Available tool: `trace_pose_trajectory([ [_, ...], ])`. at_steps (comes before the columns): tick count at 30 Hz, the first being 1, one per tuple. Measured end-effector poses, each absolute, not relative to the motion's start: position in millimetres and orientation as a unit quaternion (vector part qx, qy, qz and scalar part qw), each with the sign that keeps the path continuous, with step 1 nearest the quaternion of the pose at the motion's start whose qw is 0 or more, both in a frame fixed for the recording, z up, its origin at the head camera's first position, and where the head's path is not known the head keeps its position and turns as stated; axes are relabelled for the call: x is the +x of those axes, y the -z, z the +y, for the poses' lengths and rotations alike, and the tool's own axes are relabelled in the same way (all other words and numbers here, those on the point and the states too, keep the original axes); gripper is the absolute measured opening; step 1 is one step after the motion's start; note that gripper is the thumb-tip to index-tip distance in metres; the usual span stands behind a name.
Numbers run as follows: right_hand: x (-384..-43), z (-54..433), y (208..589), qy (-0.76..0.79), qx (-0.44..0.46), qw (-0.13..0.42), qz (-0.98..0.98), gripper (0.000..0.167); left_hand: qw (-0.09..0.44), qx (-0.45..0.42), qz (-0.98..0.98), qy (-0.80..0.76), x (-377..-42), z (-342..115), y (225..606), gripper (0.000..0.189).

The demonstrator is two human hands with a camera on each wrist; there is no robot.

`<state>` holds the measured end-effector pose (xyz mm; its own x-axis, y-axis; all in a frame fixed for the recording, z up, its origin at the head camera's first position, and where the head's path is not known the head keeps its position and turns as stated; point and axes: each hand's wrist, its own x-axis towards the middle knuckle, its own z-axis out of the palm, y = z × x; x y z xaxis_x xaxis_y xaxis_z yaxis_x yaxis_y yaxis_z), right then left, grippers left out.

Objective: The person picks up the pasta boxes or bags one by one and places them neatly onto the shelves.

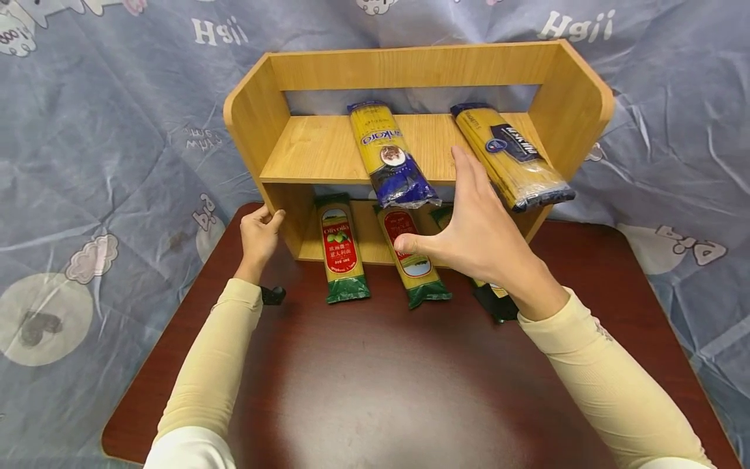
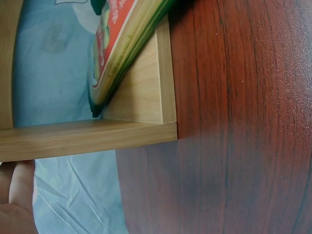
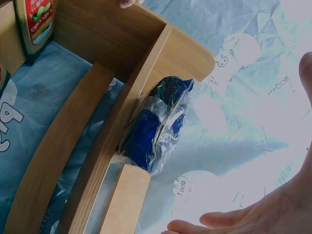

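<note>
At the lower left side panel of a wooden shelf [image 1: 319, 146], my left hand [image 1: 260, 238] holds the panel's front edge between thumb and fingers. The left wrist view shows part of this hand [image 2: 18, 197] against the panel's outer face. My right hand [image 1: 483, 228] hovers in front of the shelf, thumb spread wide from straight fingers, holding nothing. On the upper board lie a blue-ended spaghetti pack [image 1: 383, 153], left of this hand, and a dark-labelled spaghetti pack [image 1: 510, 153], just behind it. Both overhang the front edge. The right wrist view shows the right hand [image 3: 268, 207] apart from the blue-ended pack [image 3: 156, 126].
On the lower level, a red-labelled spaghetti pack [image 1: 340, 247] and another red-labelled pack [image 1: 413, 257] jut out over the dark red tabletop [image 1: 375, 378]. A third pack [image 1: 495, 299] is mostly hidden behind my right hand. Patterned blue cloth [image 1: 117, 163] hangs behind.
</note>
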<state>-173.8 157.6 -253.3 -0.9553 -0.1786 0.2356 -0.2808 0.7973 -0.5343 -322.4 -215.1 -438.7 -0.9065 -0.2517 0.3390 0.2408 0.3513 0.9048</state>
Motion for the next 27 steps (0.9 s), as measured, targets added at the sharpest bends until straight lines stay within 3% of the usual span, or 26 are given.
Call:
trace_pose_trajectory([
  [6, -162, 169, 257, -0.288, 0.119, 0.092, -0.946, 0.144, 0.187, 0.001, -0.806, 0.561, -321, -222, 434, 0.026],
  [11, -158, 176, 259, -0.284, 0.130, 0.104, -0.944, 0.141, 0.169, -0.005, -0.837, 0.520, -318, -230, 429, 0.043],
  [27, -143, 196, 275, -0.244, 0.148, 0.113, -0.952, 0.133, 0.217, -0.044, -0.911, 0.347, -266, -228, 406, 0.064],
])
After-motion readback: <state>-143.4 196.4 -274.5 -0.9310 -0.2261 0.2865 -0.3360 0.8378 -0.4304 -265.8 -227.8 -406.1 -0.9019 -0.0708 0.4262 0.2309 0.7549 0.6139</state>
